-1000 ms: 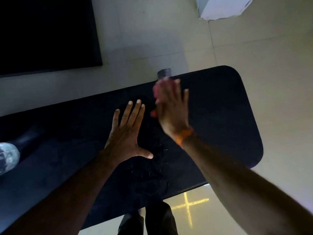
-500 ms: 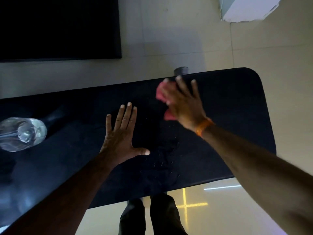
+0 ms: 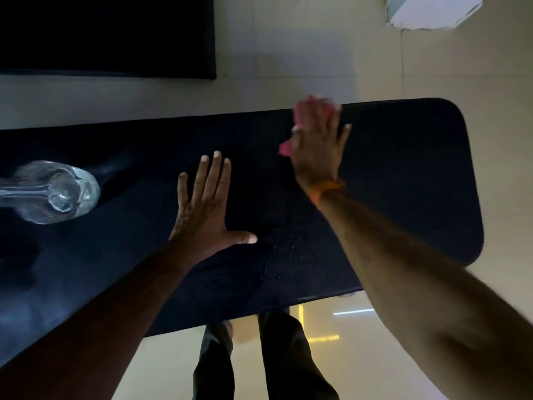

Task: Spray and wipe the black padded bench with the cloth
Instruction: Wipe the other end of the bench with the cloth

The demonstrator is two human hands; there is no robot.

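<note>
The black padded bench (image 3: 403, 180) runs across the view from left to right. My right hand (image 3: 318, 148) presses a pink cloth (image 3: 285, 148) flat onto the bench near its far edge; the cloth is mostly hidden under the palm and is blurred. My left hand (image 3: 206, 206) lies flat on the bench with fingers spread, holding nothing. A clear spray bottle (image 3: 54, 192) stands on the bench at the left. Small droplets (image 3: 288, 255) speckle the bench surface between my arms.
Pale tiled floor (image 3: 288, 53) surrounds the bench. A large black pad (image 3: 106, 36) lies at the top left and a white box (image 3: 429, 10) at the top right. My legs in dark trousers (image 3: 277, 356) stand at the bench's near edge.
My right hand has pushed the pink cloth farther away, up to the bench's far edge. My left hand has stayed flat in place. The view has shifted, bringing the bottle more into sight.
</note>
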